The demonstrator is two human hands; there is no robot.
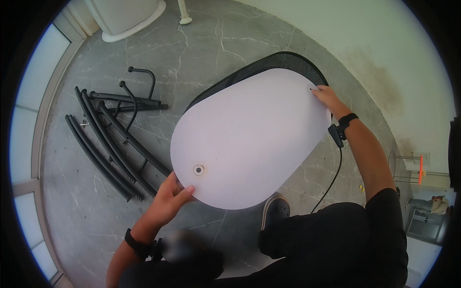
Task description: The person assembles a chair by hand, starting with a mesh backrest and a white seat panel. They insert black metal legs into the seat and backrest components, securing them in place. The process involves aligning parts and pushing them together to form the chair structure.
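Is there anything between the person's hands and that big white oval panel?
Nothing visible. The left hand already grips the white oval panel at its near edge beside a small round fitting, and the right hand touches its far edge. A black mesh piece lies behind the panel.

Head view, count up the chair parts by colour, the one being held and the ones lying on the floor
White: 1, the oval seat panel, held by the left hand and right hand.
Black: 1 mesh seat shell behind the panel, plus a pile of tube frame parts on the floor; overlapping, roughly 6.
Total: about 8.
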